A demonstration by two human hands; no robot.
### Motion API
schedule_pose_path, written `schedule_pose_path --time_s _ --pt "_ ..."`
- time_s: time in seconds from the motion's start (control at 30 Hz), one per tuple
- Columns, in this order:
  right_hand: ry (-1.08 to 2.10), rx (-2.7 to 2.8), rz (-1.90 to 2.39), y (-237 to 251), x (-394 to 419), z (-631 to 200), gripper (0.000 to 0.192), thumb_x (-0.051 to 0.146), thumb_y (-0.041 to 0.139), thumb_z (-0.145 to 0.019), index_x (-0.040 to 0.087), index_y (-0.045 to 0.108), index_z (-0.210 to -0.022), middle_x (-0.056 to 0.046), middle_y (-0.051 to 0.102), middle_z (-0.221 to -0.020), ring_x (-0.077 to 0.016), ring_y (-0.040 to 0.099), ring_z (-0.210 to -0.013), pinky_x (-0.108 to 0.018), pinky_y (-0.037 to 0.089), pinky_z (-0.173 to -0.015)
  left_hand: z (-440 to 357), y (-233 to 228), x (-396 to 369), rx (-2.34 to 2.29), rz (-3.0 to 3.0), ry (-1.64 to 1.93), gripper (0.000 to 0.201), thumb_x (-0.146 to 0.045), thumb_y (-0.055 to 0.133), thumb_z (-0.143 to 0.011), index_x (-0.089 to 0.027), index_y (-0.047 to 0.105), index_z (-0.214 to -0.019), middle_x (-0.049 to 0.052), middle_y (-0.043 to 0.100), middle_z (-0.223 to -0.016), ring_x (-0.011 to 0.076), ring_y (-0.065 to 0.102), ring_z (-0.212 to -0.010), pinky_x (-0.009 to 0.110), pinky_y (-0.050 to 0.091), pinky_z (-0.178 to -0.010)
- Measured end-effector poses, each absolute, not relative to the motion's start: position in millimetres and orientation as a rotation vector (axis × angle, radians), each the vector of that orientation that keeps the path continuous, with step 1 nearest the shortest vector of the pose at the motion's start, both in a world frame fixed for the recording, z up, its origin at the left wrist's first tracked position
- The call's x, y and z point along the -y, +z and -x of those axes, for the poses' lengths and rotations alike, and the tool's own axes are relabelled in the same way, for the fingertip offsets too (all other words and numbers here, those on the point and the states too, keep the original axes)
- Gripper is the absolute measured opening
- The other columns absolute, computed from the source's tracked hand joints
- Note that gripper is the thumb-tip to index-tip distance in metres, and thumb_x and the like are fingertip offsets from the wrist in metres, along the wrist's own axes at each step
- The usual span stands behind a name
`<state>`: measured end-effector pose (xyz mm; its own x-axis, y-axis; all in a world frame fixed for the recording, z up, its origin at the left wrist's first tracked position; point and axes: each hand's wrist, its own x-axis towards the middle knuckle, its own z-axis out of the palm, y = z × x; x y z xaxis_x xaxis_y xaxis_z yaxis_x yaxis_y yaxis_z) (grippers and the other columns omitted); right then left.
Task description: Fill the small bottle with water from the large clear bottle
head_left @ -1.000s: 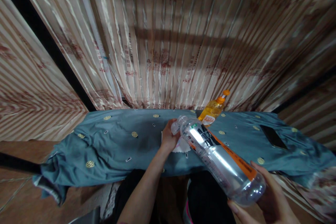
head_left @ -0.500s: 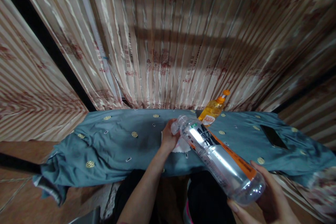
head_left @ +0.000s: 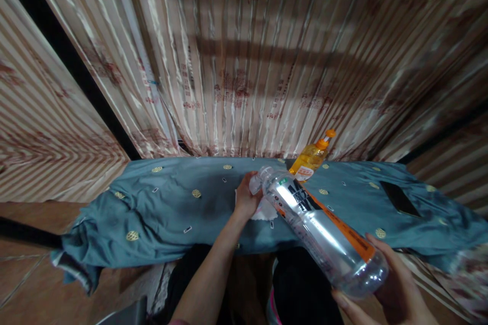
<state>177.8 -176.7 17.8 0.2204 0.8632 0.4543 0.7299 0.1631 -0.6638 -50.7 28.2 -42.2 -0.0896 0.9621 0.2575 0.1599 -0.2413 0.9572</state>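
A large clear plastic bottle (head_left: 318,226) with a silver, black and orange label slants across my lap. Its base rests in my right hand (head_left: 396,284), fingers and thumb around the bottom end. The neck points up and left towards my left hand (head_left: 247,198), whose fingers are closed around a small clear plastic object (head_left: 255,184) at the bottle's mouth. Whether that object touches the mouth I cannot tell. Under the left hand lies a white tissue or cloth (head_left: 266,212), partly hidden. Just behind the bottle is a yellow pump bottle (head_left: 310,160) with an orange top.
A blue-green patterned cloth (head_left: 163,208) covers the low surface before me. A dark phone (head_left: 399,198) lies on it at the right. Striped curtains (head_left: 236,86) hang behind, with dark frame poles (head_left: 84,81) at the sides. My knees are below the front edge.
Almost nothing differs. Both hands and the large bottle keep their pose, and the whole view has shifted very slightly.
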Motion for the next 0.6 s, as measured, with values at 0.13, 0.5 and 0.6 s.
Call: schedule_pose_path --time_s 0.13,0.5,0.6 --pt "0.195 1.535 1.588 18.5 176.6 -177.9 0.089 0.046 0.082 -0.07 0.025 0.044 -0.147 -0.011 0.059 -0.139 -0.0313 0.068 -0.11 -0.036 0.063 -0.081 51.0 -41.3 -27.7 -1.266 -1.456 1.4 0.044 -0.016 0.072 -0.072 -0.02 0.061 -0.114 0.006 0.073 -0.112 0.0238 0.069 -0.102 0.037 0.052 -0.094" --pt "0.21 1.547 1.556 18.8 177.1 -175.3 0.084 0.041 0.08 -0.074 0.025 0.042 -0.147 -0.011 0.063 -0.133 -0.0277 0.071 -0.105 -0.031 0.063 -0.079 51.0 -38.2 -27.1 -1.28 -1.464 1.399 0.042 -0.018 0.072 -0.072 -0.02 0.062 -0.112 0.006 0.073 -0.109 0.0243 0.069 -0.099 0.037 0.052 -0.093" --pt "0.23 1.547 1.534 18.2 177.7 -175.8 0.084 0.039 0.08 -0.075 0.025 0.042 -0.148 -0.012 0.064 -0.132 -0.0269 0.073 -0.101 -0.031 0.063 -0.078 51.7 -38.5 -26.3 -1.285 -1.48 1.392 0.043 -0.021 0.072 -0.074 -0.021 0.061 -0.116 0.007 0.073 -0.112 0.0253 0.069 -0.101 0.038 0.052 -0.094"
